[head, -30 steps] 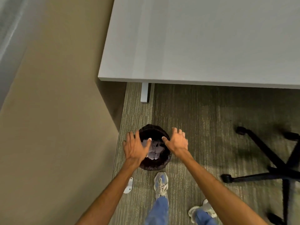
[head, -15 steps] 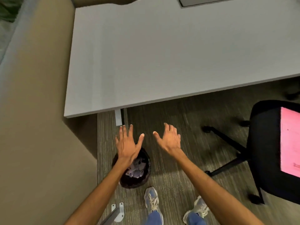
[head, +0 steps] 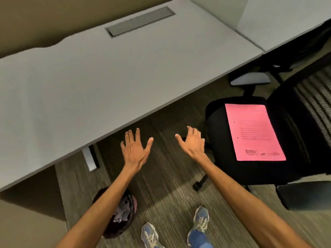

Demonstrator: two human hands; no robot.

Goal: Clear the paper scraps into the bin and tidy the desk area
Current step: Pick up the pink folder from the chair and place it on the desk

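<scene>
Room: grey desk (head: pixel 111 83) against a beige wall, striped carpet below, black chair (head: pixel 254 158) to the desk's right.
Bin: the bin (head: pixel 123 217) stands on the carpet below the desk's front edge, partly behind my left forearm; paper scraps (head: pixel 121 214) lie inside it.
Grip: my left hand (head: pixel 134 151) and right hand (head: pixel 192 143) hover apart, fingers spread, holding nothing.
Pink sheet: the pink sheet (head: pixel 254 133) lies flat on the chair seat, long axis running away from me, roughly square to the desk's edge.
Next step, as I judge it: lift the sheet by one short edge, keep it flat, set it squarely on the desk.
</scene>
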